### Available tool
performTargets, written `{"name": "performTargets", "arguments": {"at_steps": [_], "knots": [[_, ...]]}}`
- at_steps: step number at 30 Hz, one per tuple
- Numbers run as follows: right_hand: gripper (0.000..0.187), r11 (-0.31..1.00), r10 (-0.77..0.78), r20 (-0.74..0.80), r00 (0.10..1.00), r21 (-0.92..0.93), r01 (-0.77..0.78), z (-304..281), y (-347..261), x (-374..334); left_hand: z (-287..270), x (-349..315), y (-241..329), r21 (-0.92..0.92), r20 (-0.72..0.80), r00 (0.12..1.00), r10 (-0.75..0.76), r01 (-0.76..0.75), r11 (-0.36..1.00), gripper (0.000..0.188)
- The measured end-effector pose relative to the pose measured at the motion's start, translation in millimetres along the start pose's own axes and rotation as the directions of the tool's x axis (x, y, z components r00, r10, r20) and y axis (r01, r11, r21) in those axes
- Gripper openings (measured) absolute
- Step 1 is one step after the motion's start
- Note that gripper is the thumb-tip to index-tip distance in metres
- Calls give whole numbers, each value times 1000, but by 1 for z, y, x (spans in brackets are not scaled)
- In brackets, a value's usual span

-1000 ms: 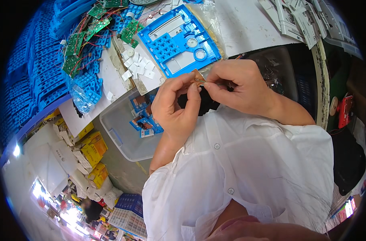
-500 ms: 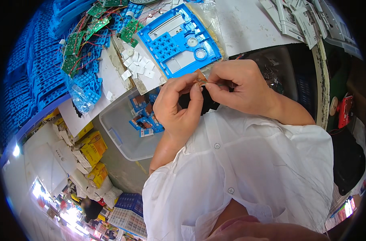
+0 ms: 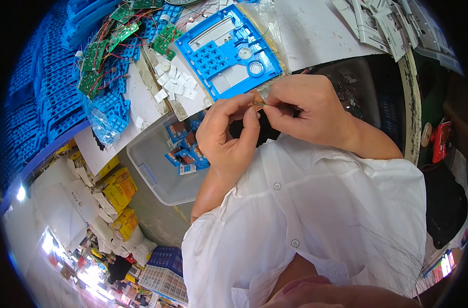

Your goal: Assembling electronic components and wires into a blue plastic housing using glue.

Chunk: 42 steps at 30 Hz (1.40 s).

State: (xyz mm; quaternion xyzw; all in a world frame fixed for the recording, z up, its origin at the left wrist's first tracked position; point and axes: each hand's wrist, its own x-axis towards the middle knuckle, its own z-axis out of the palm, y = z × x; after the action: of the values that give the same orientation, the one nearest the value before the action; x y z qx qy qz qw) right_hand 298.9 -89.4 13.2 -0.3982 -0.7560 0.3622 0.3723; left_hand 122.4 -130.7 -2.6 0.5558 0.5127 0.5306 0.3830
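My left hand point(image 3: 227, 134) is closed in a pinch on a small orange-brown piece point(image 3: 257, 96), its fingers hiding much of it. Opposite it, my right hand point(image 3: 304, 107) pinches a thin greenish strand, like a wire point(image 3: 261, 103), at the edge of that piece. The fingertips of both hands nearly meet in front of my white shirt. Just beyond them lies a blue plastic casing point(image 3: 212, 59) with a keypad grid and round openings, resting on the table.
Small white square pieces point(image 3: 176, 84) lie left of the casing. Green circuit boards point(image 3: 94, 55) with red wires and stacked blue plastic parts point(image 3: 41, 77) fill the far left. A clear plastic bin point(image 3: 157, 177) below the table edge holds blue-and-brown pieces. White panels point(image 3: 383, 31) lie at the far right.
Both hands stay almost in place. The orange-brown piece has shifted slightly between the fingertips, and the greenish strand shows more plainly.
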Motion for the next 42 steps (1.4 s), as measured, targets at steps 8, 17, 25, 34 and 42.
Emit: {"name": "performTargets", "arguments": {"at_steps": [8, 17, 25, 34, 42], "knots": [[12, 997, -69, 35, 997, -42, 70, -3, 0, 2, -5, -3, 2, 35, 103, 994, -39, 36, 999, 22], [11, 992, -35, 131, 991, -113, 50, -10, -3, 4, 0, 0, -1, 29, 42, 999, -21, 20, 999, 21], [12, 986, -21, 202, 979, -161, 54, -15, -3, 6, -1, 1, -2, 61, 105, 994, 18, -25, 998, 22], [10, 981, -22, 199, 980, -182, 59, -15, -4, 5, 1, 1, -3, 94, 91, 992, 85, -94, 991, 20], [12, 987, 8, 224, 975, -156, 28, -16, -4, 5, 0, -4, -5, -27, 122, 992, 31, -28, 999, 26]]}}
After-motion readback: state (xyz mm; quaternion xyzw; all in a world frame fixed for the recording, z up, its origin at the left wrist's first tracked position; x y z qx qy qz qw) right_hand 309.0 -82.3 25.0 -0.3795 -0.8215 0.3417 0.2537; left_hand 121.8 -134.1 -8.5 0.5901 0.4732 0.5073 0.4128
